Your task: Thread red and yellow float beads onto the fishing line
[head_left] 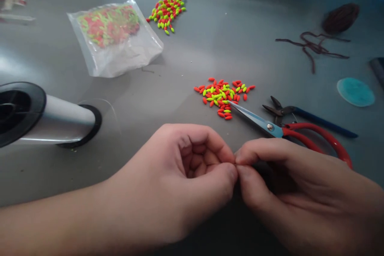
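My left hand [192, 168] and my right hand [288, 184] meet at the fingertips in front of me, pinched together. Anything between those fingertips is too small or hidden to make out. Closest to my right hand lie red-handled scissors [279, 130], their shut blades pointing at a pile of red and yellow-green oval beads [222, 98]. Just beyond the scissors are blue-handled pliers [306, 116]. A large spool of clear line [51, 118] lies on its side left of my left hand.
A plastic bag of beads [115, 40] and a second bead pile [166, 12] lie on the grey table [180, 64] farther away. At the right are tangled brown cord [313, 46], a brown ball of cord [341, 18] and a teal disc [355, 92].
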Demonstrator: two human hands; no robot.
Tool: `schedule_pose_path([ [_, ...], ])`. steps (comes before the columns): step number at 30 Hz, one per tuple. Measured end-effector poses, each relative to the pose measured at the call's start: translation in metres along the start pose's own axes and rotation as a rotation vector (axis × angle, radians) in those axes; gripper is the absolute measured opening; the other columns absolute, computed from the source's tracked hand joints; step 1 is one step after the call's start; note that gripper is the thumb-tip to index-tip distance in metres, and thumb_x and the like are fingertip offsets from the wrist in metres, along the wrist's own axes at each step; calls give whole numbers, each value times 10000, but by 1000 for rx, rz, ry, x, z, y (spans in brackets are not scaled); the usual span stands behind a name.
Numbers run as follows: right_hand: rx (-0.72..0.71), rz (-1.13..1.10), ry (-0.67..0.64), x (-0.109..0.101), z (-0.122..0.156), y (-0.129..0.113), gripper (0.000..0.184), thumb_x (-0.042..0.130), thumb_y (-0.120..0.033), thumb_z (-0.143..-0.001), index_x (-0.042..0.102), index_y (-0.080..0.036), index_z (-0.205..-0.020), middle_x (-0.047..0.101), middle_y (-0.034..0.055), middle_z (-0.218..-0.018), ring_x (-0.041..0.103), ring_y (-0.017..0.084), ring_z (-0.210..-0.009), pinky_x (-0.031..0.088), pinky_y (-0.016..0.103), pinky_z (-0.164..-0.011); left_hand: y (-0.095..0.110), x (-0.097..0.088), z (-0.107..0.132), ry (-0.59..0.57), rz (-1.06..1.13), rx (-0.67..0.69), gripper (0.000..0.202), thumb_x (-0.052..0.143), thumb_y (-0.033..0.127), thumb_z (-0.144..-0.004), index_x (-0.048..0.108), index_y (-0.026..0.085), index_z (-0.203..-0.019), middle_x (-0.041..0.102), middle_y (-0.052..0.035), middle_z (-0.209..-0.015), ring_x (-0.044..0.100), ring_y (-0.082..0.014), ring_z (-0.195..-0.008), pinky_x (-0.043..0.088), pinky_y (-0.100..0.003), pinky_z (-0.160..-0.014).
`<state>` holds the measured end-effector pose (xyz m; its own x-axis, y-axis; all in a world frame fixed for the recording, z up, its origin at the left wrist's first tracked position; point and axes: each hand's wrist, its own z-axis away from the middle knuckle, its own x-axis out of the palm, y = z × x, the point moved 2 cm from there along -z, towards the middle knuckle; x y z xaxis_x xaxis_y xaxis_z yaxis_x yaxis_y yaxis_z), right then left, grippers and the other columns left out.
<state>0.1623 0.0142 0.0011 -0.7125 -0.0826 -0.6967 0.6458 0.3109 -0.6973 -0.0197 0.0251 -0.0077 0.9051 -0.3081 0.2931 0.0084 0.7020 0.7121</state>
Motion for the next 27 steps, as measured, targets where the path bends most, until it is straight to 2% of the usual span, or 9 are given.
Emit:
schedule_pose_path([
  [11,-6,-19,-105,-1,-4,1,176,638,-131,-872,714,-282,-826,770,-90,-680,710,104,-511,606,188,-568,-4,1,-1,-29,-42,-1,112,765,153,-824,670,211,-829,583,44,-716,484,-102,-657,398,-177,-575],
  [18,102,-44,-26,4,-2,-2,204,592,-111,-840,677,-280,-763,700,-91,-613,635,93,-466,505,203,-465,-6,2,-1,-6,-17,11,124,768,185,-826,649,219,-811,548,55,-687,444,-96,-628,364,-160,-538],
  [24,154,-91,-24,1,4,5,196,606,-120,-842,686,-286,-777,735,-60,-662,698,134,-526,477,234,-443,-3,3,-4,43,32,82,123,749,143,-793,645,203,-769,540,67,-640,432,-73,-579,343,-118,-491],
  [27,203,-188,-10,0,8,7,227,611,-88,-854,681,-293,-786,747,-39,-701,730,160,-593,457,224,-424,-2,2,-3,67,41,112,120,734,127,-783,641,197,-755,514,74,-612,408,-63,-547,324,-105,-460],
])
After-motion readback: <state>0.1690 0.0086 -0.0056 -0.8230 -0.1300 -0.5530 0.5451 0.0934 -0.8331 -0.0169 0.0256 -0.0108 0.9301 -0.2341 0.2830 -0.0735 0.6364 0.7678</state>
